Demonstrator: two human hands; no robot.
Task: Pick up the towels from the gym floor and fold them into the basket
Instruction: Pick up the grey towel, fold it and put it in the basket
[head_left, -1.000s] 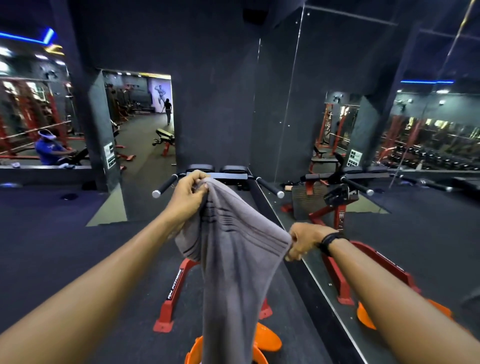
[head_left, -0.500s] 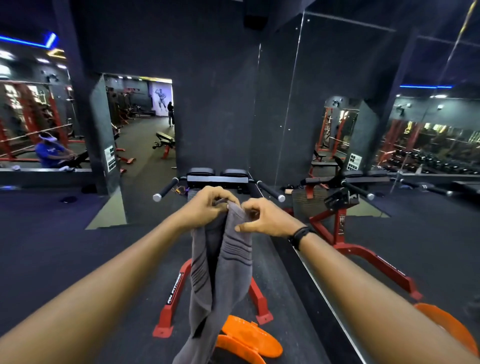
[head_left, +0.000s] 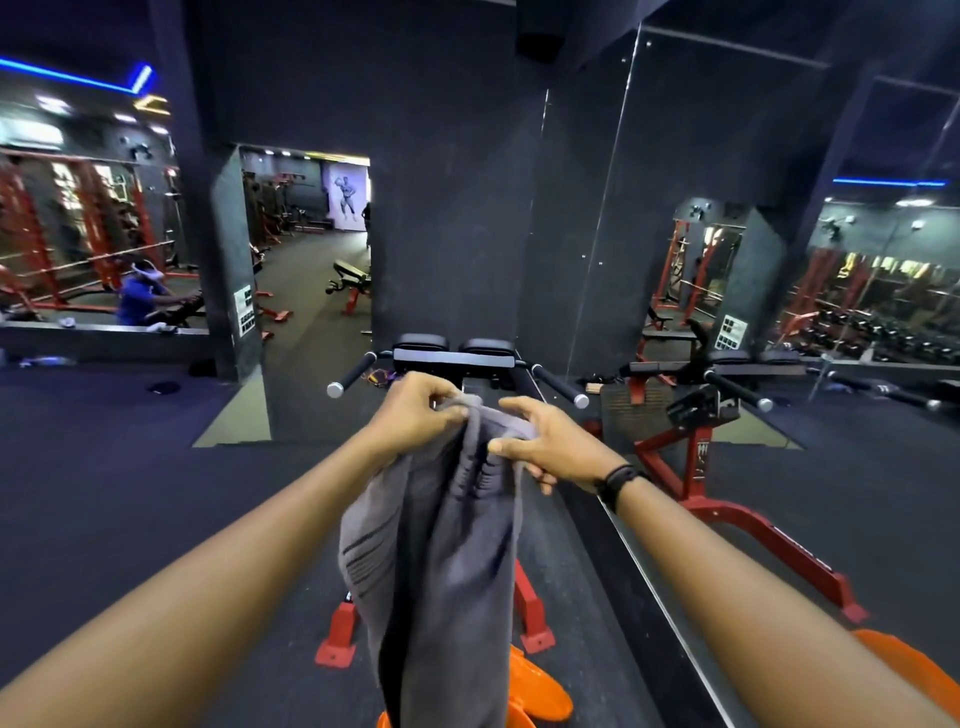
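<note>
A grey towel (head_left: 441, 571) with dark stripes hangs in front of me, folded lengthwise and reaching past the bottom of the view. My left hand (head_left: 415, 415) grips its top edge with curled fingers. My right hand (head_left: 550, 447) is right beside it and pinches the towel's top between thumb and fingers. Both hands are held out at chest height, almost touching. An orange basket (head_left: 540, 691) sits on the floor below, mostly hidden behind the towel.
A red-framed gym machine (head_left: 457, 358) with black pads and bar handles stands just ahead. A mirror wall (head_left: 727, 312) runs along the right, close to my right arm. Dark gym floor (head_left: 104, 493) stretches to the left. A person in blue (head_left: 140, 296) sits far left.
My right hand came from wide apart on the right over to my left hand, bringing the towel's two corners together. The towel now hangs doubled and narrower.
</note>
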